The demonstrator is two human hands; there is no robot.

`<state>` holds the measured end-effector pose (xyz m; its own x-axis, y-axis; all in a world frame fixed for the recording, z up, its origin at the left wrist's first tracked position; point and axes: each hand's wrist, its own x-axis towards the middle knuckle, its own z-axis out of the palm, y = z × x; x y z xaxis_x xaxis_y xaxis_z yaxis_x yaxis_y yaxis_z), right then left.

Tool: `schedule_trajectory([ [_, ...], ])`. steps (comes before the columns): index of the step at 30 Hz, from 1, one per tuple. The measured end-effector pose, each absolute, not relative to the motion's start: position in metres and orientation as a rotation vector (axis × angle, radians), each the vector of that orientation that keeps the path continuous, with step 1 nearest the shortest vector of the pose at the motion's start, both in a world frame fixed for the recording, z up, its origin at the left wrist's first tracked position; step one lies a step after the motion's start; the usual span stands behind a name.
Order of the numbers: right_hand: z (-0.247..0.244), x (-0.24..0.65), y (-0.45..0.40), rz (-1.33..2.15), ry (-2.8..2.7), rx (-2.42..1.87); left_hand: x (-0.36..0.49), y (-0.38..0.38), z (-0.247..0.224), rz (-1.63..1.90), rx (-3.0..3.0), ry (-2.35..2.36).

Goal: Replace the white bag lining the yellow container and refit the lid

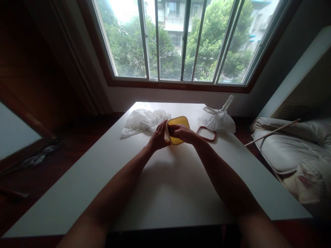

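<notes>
A yellow plastic container point(184, 120) is tipped on its side above the white table, its open mouth toward me. My left hand point(158, 138) grips it from the left, fingers around its outer wall. A pale, cream-coloured strip point(167, 133) shows between that hand and the container's mouth; whether it is the wall or a separate piece I cannot tell. My right hand point(183, 133) reaches into the mouth, fingers curled by the left inner side. What those fingertips hold, if anything, is hidden. Right of it lies a clear lid with a red-brown rim point(207, 139), flat on the table.
On the white table point(181, 186), a crumpled clear plastic bag point(142, 121) lies at the back left. A tied white plastic bag point(217, 120) stands at the back right. Beyond the right edge are a pale cushioned seat point(289, 148) and a thin stick point(271, 132). A window fills the far wall.
</notes>
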<state>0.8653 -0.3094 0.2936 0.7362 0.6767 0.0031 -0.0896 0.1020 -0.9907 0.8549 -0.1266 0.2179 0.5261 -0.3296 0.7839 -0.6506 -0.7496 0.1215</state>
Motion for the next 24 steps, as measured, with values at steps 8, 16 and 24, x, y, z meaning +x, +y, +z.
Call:
schedule_trajectory([
  [8, 0.295, 0.869, -0.326, 0.798, -0.573, -1.581, 0.858, -0.122, 0.214, 1.109, 2.351, -0.730],
  [16, 0.294, 0.869, -0.324, 0.753, -0.634, -1.686, 0.856, -0.123, 0.217, 1.110, 2.363, -0.760],
  [24, 0.292, 0.869, -0.311, 0.554, -0.613, -1.460, 0.855, -0.127, 0.218, 1.112, 2.382, -0.814],
])
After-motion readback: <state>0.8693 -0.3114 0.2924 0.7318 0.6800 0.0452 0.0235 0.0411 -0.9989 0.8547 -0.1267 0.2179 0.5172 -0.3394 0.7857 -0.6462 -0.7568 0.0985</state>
